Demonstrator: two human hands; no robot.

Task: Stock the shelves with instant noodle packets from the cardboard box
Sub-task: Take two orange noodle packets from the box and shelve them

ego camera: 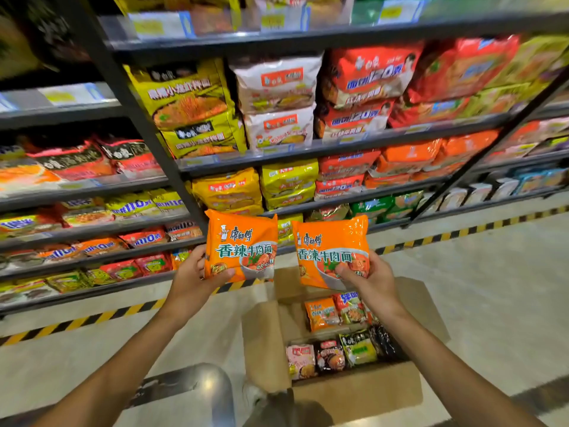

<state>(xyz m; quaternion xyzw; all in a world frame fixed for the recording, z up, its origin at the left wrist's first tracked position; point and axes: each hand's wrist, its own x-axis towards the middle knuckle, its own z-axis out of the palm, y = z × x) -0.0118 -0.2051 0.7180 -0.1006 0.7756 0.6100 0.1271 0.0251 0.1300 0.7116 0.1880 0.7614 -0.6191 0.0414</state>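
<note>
My left hand (192,277) grips an orange instant noodle packet (241,241) by its lower left corner, held upright in front of the shelves. My right hand (368,280) grips a second, matching orange packet (331,245) by its lower right part. Both packets hang side by side above the open cardboard box (357,392) on the floor. Several packets of different colours (337,337) lie inside the box. The dark metal shelves (277,158) ahead are packed with noodle packs.
A dark upright shelf post (144,124) runs diagonally at the centre left. Yellow-and-black hazard tape (92,318) lines the floor under the shelves. A shiny metal object (200,386) sits at the bottom left of the box. Bare concrete floor (492,288) lies to the right.
</note>
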